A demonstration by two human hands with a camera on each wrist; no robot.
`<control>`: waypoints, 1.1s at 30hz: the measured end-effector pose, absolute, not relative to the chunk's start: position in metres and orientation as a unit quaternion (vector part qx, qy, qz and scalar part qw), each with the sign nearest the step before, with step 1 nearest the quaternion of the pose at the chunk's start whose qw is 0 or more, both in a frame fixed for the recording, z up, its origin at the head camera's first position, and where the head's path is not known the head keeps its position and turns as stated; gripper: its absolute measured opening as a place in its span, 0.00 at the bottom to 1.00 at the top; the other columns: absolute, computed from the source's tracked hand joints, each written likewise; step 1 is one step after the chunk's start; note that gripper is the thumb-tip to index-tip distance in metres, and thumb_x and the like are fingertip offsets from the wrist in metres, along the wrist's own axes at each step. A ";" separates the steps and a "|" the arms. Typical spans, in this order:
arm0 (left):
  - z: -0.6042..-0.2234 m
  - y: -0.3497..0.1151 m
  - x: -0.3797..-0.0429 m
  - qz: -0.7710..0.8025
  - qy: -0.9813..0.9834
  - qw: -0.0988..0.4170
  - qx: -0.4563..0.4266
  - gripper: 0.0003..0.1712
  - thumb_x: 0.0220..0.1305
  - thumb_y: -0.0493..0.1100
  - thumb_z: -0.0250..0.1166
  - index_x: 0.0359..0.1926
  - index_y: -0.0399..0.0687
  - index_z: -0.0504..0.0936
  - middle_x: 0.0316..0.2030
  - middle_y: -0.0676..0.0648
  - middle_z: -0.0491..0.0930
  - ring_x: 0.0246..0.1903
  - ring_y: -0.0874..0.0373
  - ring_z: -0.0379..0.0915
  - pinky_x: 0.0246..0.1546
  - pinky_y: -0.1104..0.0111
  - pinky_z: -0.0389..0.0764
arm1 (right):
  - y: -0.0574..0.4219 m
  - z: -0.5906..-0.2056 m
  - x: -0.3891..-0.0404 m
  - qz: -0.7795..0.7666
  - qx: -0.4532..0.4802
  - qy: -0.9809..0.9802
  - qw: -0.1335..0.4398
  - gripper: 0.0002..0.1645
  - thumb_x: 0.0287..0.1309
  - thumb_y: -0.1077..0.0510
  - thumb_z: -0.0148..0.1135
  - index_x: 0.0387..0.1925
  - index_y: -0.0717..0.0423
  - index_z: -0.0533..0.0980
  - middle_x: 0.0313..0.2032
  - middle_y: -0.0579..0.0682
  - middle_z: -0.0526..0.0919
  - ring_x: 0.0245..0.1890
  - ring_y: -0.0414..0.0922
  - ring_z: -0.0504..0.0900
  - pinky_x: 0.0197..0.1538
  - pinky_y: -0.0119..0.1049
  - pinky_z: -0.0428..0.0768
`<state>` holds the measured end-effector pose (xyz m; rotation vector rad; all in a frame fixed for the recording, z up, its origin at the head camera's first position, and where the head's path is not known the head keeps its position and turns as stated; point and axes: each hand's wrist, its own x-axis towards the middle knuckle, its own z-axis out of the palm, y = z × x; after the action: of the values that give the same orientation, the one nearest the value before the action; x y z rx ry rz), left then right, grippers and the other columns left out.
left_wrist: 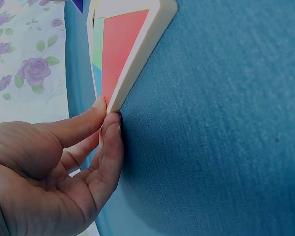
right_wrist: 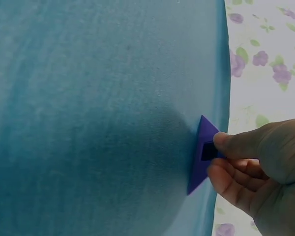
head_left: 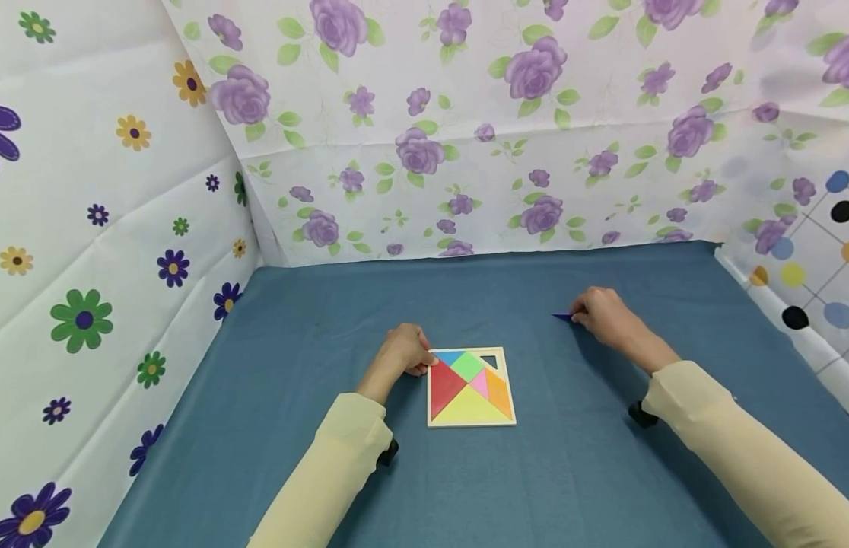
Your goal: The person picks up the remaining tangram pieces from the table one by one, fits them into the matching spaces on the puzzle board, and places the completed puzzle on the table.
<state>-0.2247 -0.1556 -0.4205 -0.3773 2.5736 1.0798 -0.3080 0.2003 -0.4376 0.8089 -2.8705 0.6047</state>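
A square tangram board [head_left: 471, 424] with a pale wooden frame lies on the blue cloth, filled with red, blue, green, pink, orange and yellow pieces. At its top right corner a dark triangular gap [head_left: 491, 361] shows. My left hand [head_left: 401, 352] pinches the board's upper left corner between thumb and fingers, as the left wrist view also shows. Off to the right, my right hand [head_left: 605, 318] pinches a purple triangle piece [right_wrist: 199, 164] by one corner, apart from the board. A small dark rectangle marks the face of that piece. The fingertips hide its held corner.
The blue cloth [head_left: 294, 426] covers the table. Behind it hangs a sheet with purple roses [head_left: 424, 152]. At the left hangs a flower-patterned sheet [head_left: 109, 228], and at the right a dotted one [head_left: 818, 281].
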 end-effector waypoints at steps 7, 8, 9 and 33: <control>-0.419 -0.157 -0.221 0.377 0.904 0.155 -0.127 0.10 0.62 0.35 0.76 0.36 0.39 0.81 0.24 0.42 0.83 0.22 0.56 0.83 0.27 0.67 0.86 | 0.203 -0.442 -0.303 0.210 0.255 -0.942 0.064 0.04 0.64 0.71 0.67 0.39 0.68 0.86 0.36 0.62 0.87 0.36 0.57 0.85 0.38 0.53 0.85; -0.419 -0.157 -0.221 0.377 0.904 0.155 -0.127 0.10 0.62 0.35 0.76 0.36 0.39 0.81 0.24 0.42 0.83 0.22 0.56 0.83 0.27 0.67 0.86 | 0.204 -0.442 -0.302 0.212 0.254 -0.942 0.064 0.04 0.64 0.71 0.67 0.39 0.68 0.86 0.36 0.62 0.87 0.36 0.56 0.86 0.39 0.53 0.86; -0.419 -0.157 -0.222 0.377 0.904 0.156 -0.128 0.10 0.62 0.35 0.76 0.36 0.39 0.81 0.24 0.42 0.83 0.22 0.56 0.83 0.27 0.68 0.86 | 0.204 -0.443 -0.302 0.216 0.252 -0.941 0.063 0.04 0.64 0.71 0.67 0.39 0.67 0.86 0.37 0.62 0.88 0.36 0.56 0.86 0.38 0.53 0.86; -0.422 -0.156 -0.228 0.379 0.900 0.168 -0.137 0.10 0.60 0.34 0.77 0.34 0.39 0.81 0.23 0.42 0.83 0.20 0.57 0.81 0.25 0.68 0.86 | 0.207 -0.445 -0.299 0.284 0.212 -0.933 0.055 0.08 0.69 0.69 0.63 0.45 0.71 0.85 0.32 0.61 0.87 0.24 0.46 0.84 0.25 0.40 0.81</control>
<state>-0.2275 -0.1565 -0.4219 -0.3891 2.5603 1.0774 -0.2992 0.2067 -0.4449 0.6453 -2.8341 0.8639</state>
